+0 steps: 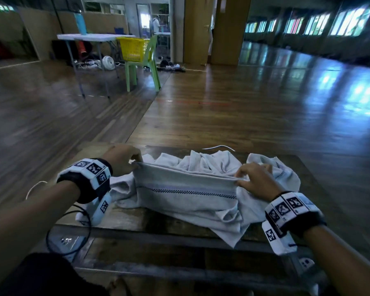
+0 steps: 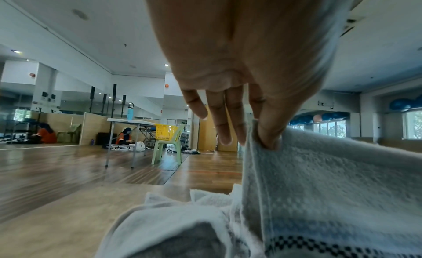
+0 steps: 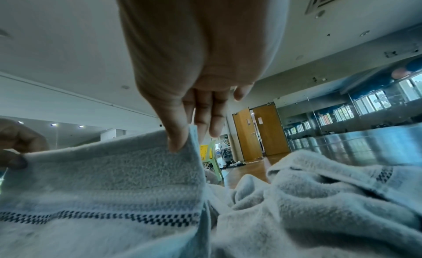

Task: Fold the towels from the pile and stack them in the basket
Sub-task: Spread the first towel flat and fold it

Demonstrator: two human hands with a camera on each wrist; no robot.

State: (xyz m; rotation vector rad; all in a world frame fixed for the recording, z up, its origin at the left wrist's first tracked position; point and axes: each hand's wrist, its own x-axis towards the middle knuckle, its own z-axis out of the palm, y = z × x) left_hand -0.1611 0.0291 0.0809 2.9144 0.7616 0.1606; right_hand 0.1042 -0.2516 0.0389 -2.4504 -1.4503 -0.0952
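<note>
A pale grey towel with a dark checked stripe is stretched between my hands above the low wooden table. My left hand pinches its top left corner between thumb and forefinger. The top right corner is pinched the same way by my right hand. Behind and under it lies the crumpled pile of towels, which fills the lower right of the right wrist view as the pile of towels. A yellow basket sits on a green chair far across the room.
A white folding table with a blue bottle stands beside the chair. A fan and cables lie on the floor under it. Wooden floor stretches between my table and the chair. Black cable loops by my left forearm.
</note>
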